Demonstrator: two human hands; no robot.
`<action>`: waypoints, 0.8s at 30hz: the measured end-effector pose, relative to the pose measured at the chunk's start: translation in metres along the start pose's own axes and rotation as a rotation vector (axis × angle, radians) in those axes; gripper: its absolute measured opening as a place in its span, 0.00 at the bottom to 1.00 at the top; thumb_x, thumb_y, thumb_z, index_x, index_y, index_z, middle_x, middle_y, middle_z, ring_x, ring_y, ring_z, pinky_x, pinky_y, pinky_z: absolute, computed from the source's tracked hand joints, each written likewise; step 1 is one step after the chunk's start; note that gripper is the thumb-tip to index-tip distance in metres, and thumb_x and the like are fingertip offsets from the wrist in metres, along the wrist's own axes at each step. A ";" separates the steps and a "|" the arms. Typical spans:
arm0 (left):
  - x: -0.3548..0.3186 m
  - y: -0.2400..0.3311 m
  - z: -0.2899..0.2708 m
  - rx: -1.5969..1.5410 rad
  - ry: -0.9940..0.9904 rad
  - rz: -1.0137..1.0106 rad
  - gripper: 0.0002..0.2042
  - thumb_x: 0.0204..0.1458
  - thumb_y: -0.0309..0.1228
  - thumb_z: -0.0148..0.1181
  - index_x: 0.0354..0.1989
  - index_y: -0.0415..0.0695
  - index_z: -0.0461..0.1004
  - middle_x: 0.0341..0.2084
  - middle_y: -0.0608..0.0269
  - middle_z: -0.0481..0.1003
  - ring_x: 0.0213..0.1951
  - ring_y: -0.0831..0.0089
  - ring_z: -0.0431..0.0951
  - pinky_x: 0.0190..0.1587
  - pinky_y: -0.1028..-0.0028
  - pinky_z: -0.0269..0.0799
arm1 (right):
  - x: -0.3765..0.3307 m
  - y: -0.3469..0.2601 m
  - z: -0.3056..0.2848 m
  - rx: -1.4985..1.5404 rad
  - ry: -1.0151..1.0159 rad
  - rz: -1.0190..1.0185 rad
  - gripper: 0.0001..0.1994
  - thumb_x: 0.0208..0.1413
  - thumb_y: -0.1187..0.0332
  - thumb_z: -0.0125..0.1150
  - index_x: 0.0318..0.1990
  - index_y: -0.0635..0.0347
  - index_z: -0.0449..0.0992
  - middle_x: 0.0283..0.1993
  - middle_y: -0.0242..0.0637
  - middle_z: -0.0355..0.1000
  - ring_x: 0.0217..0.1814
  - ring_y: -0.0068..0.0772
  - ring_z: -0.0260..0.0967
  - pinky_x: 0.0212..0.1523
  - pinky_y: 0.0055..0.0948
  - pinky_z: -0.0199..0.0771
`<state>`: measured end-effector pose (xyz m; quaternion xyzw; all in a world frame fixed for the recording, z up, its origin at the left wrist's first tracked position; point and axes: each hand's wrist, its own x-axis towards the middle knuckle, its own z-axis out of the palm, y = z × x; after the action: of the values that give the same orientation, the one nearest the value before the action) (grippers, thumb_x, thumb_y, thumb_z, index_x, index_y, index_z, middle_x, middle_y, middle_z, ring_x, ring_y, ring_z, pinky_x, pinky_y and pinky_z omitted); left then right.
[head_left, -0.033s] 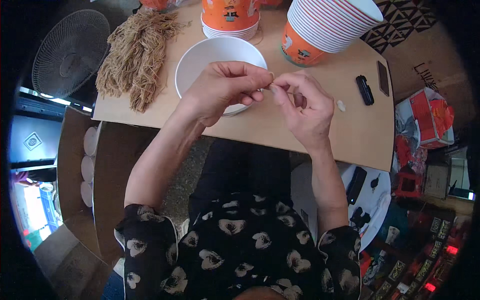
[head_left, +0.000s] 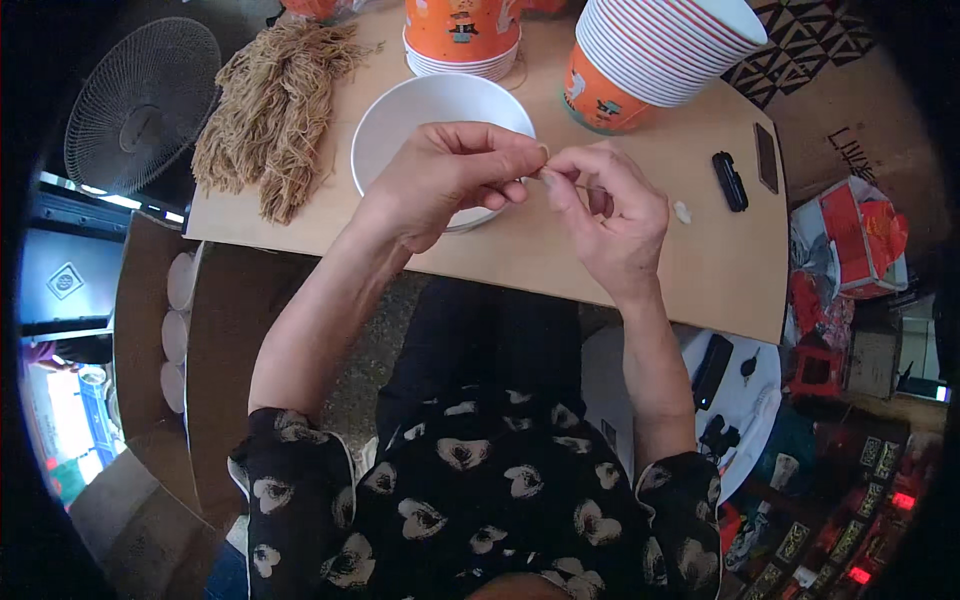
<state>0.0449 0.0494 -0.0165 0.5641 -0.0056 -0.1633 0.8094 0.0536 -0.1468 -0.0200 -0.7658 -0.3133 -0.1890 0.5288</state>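
Observation:
My left hand (head_left: 450, 175) and my right hand (head_left: 615, 205) meet fingertip to fingertip above the near rim of a white bowl-like tub (head_left: 405, 115). Both are pinched closed. Whatever sits between the fingertips is too small and too covered to name. To the left of the tub lies a large bundle of tan strings (head_left: 275, 110), loose ends spreading over the table. A small whitish scrap (head_left: 682, 212) rests on the table just right of my right hand.
Behind the tub stands an orange patterned bucket (head_left: 460, 35); a tall tilted stack of buckets (head_left: 660, 60) is at right. A black folded object (head_left: 729, 181) and a dark flat phone-like object (head_left: 766, 157) lie near the table's (head_left: 720, 285) right edge. A fan (head_left: 140, 105) stands far left.

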 end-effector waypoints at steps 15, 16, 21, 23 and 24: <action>-0.006 0.007 -0.003 0.129 -0.122 0.021 0.08 0.53 0.24 0.67 0.40 0.36 0.80 0.30 0.63 0.81 0.30 0.81 0.79 0.34 0.83 0.75 | -0.008 0.018 -0.009 0.633 -0.208 0.430 0.09 0.53 0.76 0.70 0.41 0.66 0.78 0.35 0.31 0.77 0.36 0.16 0.72 0.37 0.15 0.71; -0.006 0.007 -0.002 0.147 -0.118 0.016 0.08 0.53 0.24 0.67 0.40 0.35 0.81 0.30 0.63 0.81 0.30 0.81 0.79 0.35 0.83 0.76 | -0.010 0.020 -0.009 0.634 -0.210 0.433 0.09 0.53 0.76 0.70 0.41 0.66 0.78 0.35 0.31 0.77 0.36 0.16 0.72 0.37 0.15 0.71; -0.008 0.012 -0.001 0.220 -0.142 0.005 0.07 0.53 0.23 0.67 0.40 0.36 0.81 0.31 0.62 0.82 0.31 0.81 0.80 0.36 0.82 0.77 | -0.015 0.022 -0.011 0.733 -0.241 0.552 0.08 0.54 0.76 0.70 0.40 0.65 0.78 0.33 0.31 0.77 0.35 0.17 0.73 0.37 0.17 0.72; -0.009 0.011 -0.002 0.226 -0.150 -0.014 0.08 0.53 0.23 0.67 0.40 0.36 0.81 0.31 0.61 0.82 0.31 0.81 0.80 0.36 0.82 0.77 | -0.016 0.023 -0.011 0.820 -0.247 0.592 0.07 0.54 0.75 0.69 0.39 0.64 0.78 0.32 0.31 0.77 0.33 0.17 0.72 0.35 0.16 0.70; -0.008 0.009 -0.002 0.227 -0.156 -0.001 0.08 0.53 0.23 0.67 0.41 0.35 0.81 0.32 0.61 0.82 0.32 0.81 0.80 0.37 0.82 0.77 | -0.016 0.023 -0.011 0.902 -0.250 0.628 0.07 0.54 0.75 0.69 0.39 0.64 0.78 0.31 0.32 0.77 0.31 0.16 0.70 0.32 0.16 0.68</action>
<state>0.0397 0.0565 -0.0073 0.6376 -0.0867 -0.2054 0.7374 0.0582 -0.1674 -0.0414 -0.5367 -0.1805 0.2221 0.7938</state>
